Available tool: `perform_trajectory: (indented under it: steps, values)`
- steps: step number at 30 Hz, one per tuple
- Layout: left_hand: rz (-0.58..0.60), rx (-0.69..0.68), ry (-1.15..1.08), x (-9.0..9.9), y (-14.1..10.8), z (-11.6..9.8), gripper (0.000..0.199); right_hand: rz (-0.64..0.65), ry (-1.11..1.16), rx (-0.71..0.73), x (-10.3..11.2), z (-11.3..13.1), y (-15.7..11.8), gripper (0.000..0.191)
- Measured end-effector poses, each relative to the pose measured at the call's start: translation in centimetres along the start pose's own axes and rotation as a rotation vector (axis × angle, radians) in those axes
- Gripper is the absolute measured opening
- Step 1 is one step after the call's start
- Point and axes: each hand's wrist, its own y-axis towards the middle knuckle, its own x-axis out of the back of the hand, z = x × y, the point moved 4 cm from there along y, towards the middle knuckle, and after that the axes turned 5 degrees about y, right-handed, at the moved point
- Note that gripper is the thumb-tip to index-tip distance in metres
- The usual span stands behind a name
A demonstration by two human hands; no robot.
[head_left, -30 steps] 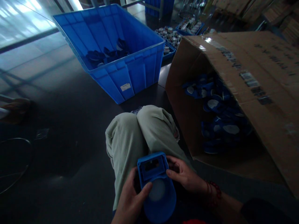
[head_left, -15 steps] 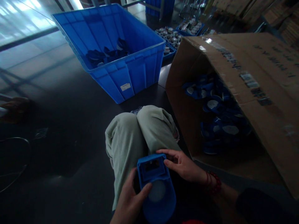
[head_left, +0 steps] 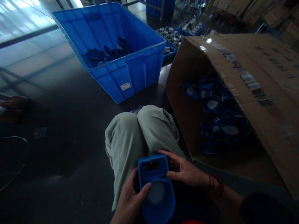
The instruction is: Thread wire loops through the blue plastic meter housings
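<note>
A blue plastic housing (head_left: 161, 207) with a rectangular opening at its top end and a pale round disc in its middle lies over my lap. My left hand (head_left: 132, 196) grips its left side, thumb on the front face by the disc. At the upper right edge, my right hand (head_left: 184, 169) holds it too, with the thumb at the side and the fingers around the far corner. Red beads circle my right wrist.
A large blue crate (head_left: 144, 73) with dark blue parts stands ahead on the floor. An open cardboard box (head_left: 263, 93) at the right holds several blue parts (head_left: 213, 104). Blue trays (head_left: 171, 53) of small pieces sit behind. A metal ring shape (head_left: 26, 149) shows at the left.
My right hand has shifted slightly right and down along the housing's edge. The housing has turned a little and is more upright in view. My left hand has barely moved.
</note>
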Motion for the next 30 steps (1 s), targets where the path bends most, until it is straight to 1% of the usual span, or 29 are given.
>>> perform_trajectory:
  steps: [2,5,7,9,11,12,14,16,18,21,23,25,27,28,30]
  values:
    - [0.005,-0.012,-0.003,-0.2,0.1,0.0,0.063,-0.002,0.023,-0.008,-0.1,-0.3,-0.2,0.076]
    - [0.008,-0.045,0.028,-0.4,0.2,-0.1,0.057,-0.035,0.043,-0.002,-0.2,-0.5,-0.5,0.073]
    - [0.021,-0.041,0.051,-0.4,0.3,0.0,0.056,-0.039,0.038,-0.01,-0.3,-0.4,-0.7,0.074]
    - [0.038,-0.018,0.073,-0.2,0.3,0.3,0.059,-0.027,0.063,-0.024,-0.6,-0.3,-0.8,0.084]
    - [0.031,0.005,0.086,0.2,0.2,0.7,0.069,-0.029,0.105,-0.03,-1.0,-0.4,-0.6,0.094]
    - [0.022,0.018,0.074,0.5,0.1,0.8,0.075,-0.044,0.115,-0.03,-1.1,-0.5,-0.5,0.097]
    - [0.022,0.037,0.013,1.0,-0.1,0.9,0.084,-0.096,0.102,-0.019,-1.4,-0.8,-0.1,0.095]
    - [0.026,0.043,-0.072,1.5,-0.2,0.6,0.084,-0.148,0.085,-0.004,-1.8,-0.9,0.5,0.092]
    - [0.028,0.037,-0.132,2.0,-0.1,0.2,0.078,-0.177,0.094,0.004,-2.3,-0.7,1.3,0.091]
    - [0.023,0.041,-0.187,3.0,1.2,-0.2,0.07,-0.219,0.104,-0.001,-2.8,0.3,3.2,0.091]
    - [-0.01,0.074,-0.235,3.8,2.5,-0.2,0.069,-0.268,0.085,-0.027,-2.7,0.9,5.1,0.094]
    - [-0.069,0.135,-0.302,4.6,4.0,-0.1,0.072,-0.331,0.044,-0.083,-2.2,1.2,7.3,0.094]
    - [-0.112,0.197,-0.343,5.6,5.7,-0.4,0.075,-0.383,-0.012,-0.142,-1.5,1.2,9.6,0.088]
    - [-0.114,0.222,-0.352,6.1,6.5,-0.8,0.075,-0.392,-0.041,-0.166,-1.1,1.3,10.8,0.085]
    - [-0.09,0.255,-0.354,7.5,8.2,-2.2,0.068,-0.353,-0.117,-0.182,-0.4,1.8,13.7,0.079]
